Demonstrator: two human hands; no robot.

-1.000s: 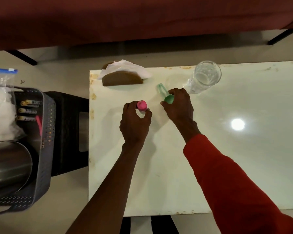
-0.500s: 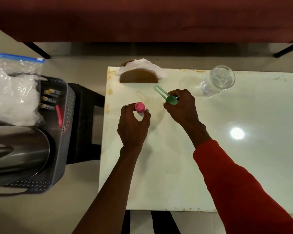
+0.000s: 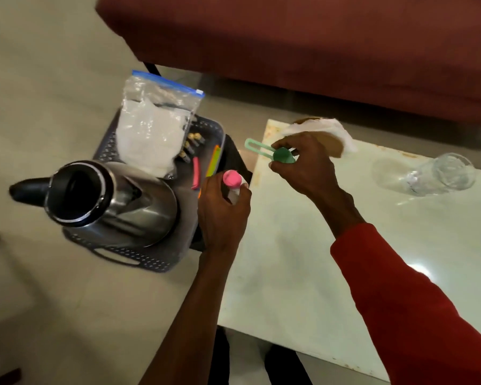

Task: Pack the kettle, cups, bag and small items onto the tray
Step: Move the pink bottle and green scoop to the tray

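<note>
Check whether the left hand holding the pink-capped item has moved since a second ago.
Yes. The left hand has carried the pink-capped item leftward, off the white table, toward the grey tray.

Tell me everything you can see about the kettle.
The kettle looks like polished steel with a black rim around its open, lidless mouth and a black handle pointing left. It appears to stand upright at the near end of the grey perforated tray, in front of the plastic bag. Whether the two touch is unclear. Neither hand touches it.
</note>
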